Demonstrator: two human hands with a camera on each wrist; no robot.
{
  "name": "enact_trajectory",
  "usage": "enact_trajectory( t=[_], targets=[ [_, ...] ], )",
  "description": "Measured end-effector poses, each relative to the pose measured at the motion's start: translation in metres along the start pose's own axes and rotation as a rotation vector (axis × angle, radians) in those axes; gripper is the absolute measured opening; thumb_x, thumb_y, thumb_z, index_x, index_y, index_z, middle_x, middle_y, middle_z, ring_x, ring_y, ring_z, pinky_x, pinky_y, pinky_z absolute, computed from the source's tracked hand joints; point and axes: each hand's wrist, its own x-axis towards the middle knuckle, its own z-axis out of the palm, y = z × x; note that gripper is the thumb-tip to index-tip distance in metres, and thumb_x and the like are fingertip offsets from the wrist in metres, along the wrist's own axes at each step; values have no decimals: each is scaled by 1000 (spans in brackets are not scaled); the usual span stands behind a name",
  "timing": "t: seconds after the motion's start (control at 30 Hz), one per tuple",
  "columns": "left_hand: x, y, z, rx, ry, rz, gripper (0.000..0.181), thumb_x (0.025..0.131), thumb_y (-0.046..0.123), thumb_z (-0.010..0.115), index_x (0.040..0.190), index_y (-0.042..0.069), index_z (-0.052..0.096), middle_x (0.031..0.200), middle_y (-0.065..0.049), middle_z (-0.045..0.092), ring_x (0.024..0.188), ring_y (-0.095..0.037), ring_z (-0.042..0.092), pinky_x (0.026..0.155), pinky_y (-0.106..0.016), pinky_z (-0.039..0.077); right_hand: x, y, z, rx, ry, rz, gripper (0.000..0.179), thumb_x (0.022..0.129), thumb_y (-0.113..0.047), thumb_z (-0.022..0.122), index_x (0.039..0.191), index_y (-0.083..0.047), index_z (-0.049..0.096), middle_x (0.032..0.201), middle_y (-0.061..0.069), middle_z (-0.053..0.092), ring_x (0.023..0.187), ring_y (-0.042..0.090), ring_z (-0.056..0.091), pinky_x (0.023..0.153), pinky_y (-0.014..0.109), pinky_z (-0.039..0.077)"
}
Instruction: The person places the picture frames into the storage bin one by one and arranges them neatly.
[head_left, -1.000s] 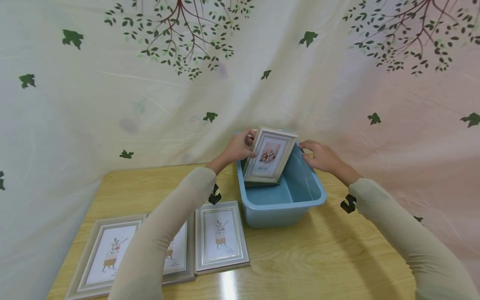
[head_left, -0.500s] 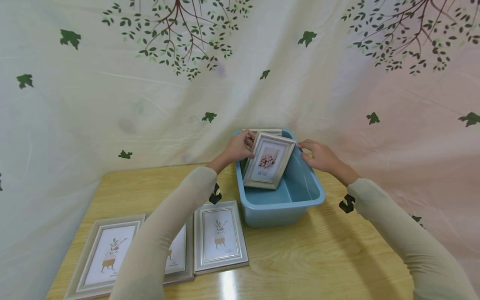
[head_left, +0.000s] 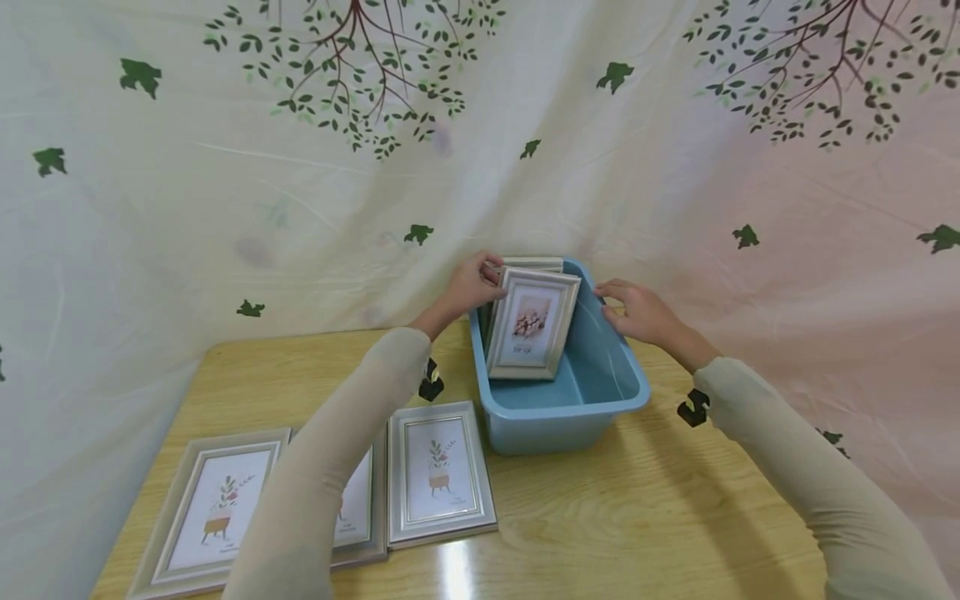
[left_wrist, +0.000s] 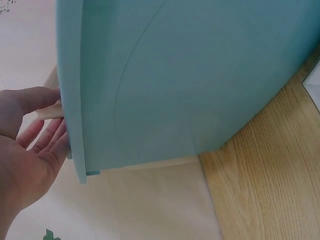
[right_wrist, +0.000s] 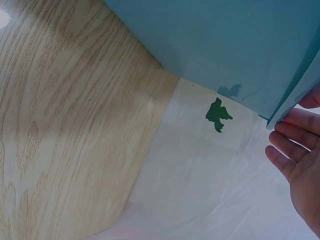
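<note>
My left hand (head_left: 474,283) holds the upper left edge of a small champagne-coloured picture frame (head_left: 532,358) with a pink flower print. The frame leans upright inside a blue plastic basin (head_left: 570,412). More frames (head_left: 536,262) stand close behind it, partly hidden. In the left wrist view, the frame's beige edge (left_wrist: 51,111) shows between thumb and fingers of the left hand (left_wrist: 30,150), next to the basin rim. My right hand (head_left: 637,312) touches the basin's right rim with fairly straight fingers; the right wrist view shows its fingertips (right_wrist: 280,135) against the rim.
Three larger picture frames with plant prints lie flat on the wooden table (head_left: 615,517): a left one (head_left: 176,533), a middle one (head_left: 381,500) partly under my left sleeve, and a right one (head_left: 480,492) just before the basin. A patterned cloth (head_left: 337,250) hangs behind.
The flower-print frame has come down inside the basin and tilted left to stand straighter beside the frames behind it. My left hand has shifted slightly left and up; the right hand has stayed put.
</note>
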Motion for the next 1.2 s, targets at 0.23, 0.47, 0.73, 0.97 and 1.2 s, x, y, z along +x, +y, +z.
enact_trajectory(
  t=[0.23,0.47,0.73,0.97,1.2],
  targets=[
    [1,-1,-10,18,-22,-6,38,86,-6,74,123,-4,64,112,-23,69,100,-30,67,85,-33,58,0,1,2,3,8,-3,37,97,-8,56,129,9,63,132,28,64,121,47,61,102,64,50],
    [4,-8,-17,111,-66,17,38,82,-6,78,119,-1,69,113,-19,70,100,-28,67,88,-34,59,0,0,2,8,15,-4,38,96,-8,57,129,9,63,131,28,64,121,47,61,102,63,50],
    [2,-10,-19,84,-65,17,35,82,-9,78,115,-3,70,115,-20,71,99,-30,68,88,-36,59,-2,0,2,0,11,6,38,96,-8,57,129,9,63,133,27,64,122,46,61,102,63,50],
    [1,-12,-20,58,-41,5,33,83,-8,76,115,-3,70,115,-20,70,103,-31,69,90,-37,60,0,-2,2,-5,4,11,38,97,-9,56,130,9,63,134,27,63,123,47,60,103,63,49],
    [-1,-12,-21,19,10,15,36,86,-7,74,121,-2,68,122,-20,69,113,-32,66,98,-40,57,0,-3,0,-7,-3,22,38,97,-9,56,130,9,63,134,28,63,124,47,60,104,64,49]
  ],
)
